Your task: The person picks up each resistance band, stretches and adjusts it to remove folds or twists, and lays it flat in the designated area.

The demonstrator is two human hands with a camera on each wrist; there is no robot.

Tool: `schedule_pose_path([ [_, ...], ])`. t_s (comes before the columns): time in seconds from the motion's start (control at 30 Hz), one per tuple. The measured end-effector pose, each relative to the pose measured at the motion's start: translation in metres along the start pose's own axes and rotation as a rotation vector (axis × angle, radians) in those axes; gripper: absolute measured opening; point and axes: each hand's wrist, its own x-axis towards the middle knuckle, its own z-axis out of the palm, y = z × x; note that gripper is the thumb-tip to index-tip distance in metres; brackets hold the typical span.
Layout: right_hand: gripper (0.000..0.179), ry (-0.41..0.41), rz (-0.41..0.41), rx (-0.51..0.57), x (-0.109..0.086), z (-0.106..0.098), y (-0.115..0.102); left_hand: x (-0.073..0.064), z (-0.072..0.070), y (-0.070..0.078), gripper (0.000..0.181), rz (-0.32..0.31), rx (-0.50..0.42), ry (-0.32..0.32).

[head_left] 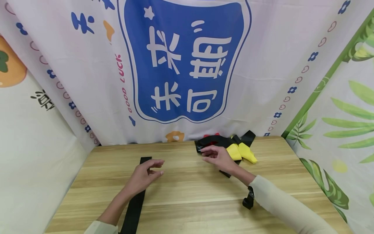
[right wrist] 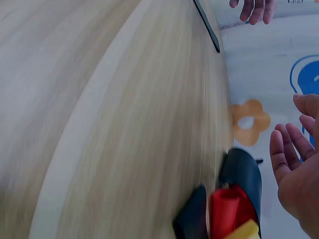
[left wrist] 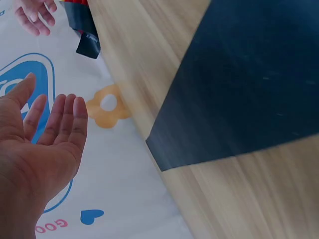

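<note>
My left hand (head_left: 142, 177) hovers above a long flat black strip (head_left: 135, 211) that lies on the left of the wooden table. In the left wrist view its fingers are extended and the palm holds nothing. On the right, my right hand (head_left: 219, 159) is held in front of a heap of black strips (head_left: 220, 141) with yellow pieces (head_left: 241, 152), covering part of it. Red pieces (right wrist: 224, 211) show among the black ones in the right wrist view. Nothing is in the right hand (right wrist: 301, 169) either; its fingers are loosely extended. Whether it touches the heap is unclear.
The wooden table (head_left: 181, 195) ends at the back against a white printed cloth (head_left: 263, 65). More cloth hangs at the left (head_left: 35, 146) and right sides. A black strap with a mount (head_left: 249, 199) sits on the right wrist.
</note>
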Motion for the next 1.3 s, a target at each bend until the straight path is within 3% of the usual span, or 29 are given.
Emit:
schedule_pose_path([
  [0.4, 0.034, 0.083, 0.007, -0.058, -0.007, -0.045, 0.008, 0.037, 0.019, 0.002, 0.044, -0.032, -0.027, 0.018],
  [0.73, 0.034, 0.158, -0.029, -0.176, -0.006, -0.077, 0.022, 0.06, 0.037, 0.004, 0.044, -0.055, -0.04, 0.039],
  [1.0, 0.032, 0.195, 0.022, -0.198, -0.006, -0.096, 0.029, 0.076, 0.053, -0.006, 0.045, -0.026, -0.073, 0.053],
  [1.3, 0.036, 0.217, 0.075, -0.234, -0.005, -0.112, 0.037, 0.095, 0.071, -0.004, 0.047, -0.03, -0.088, 0.031],
])
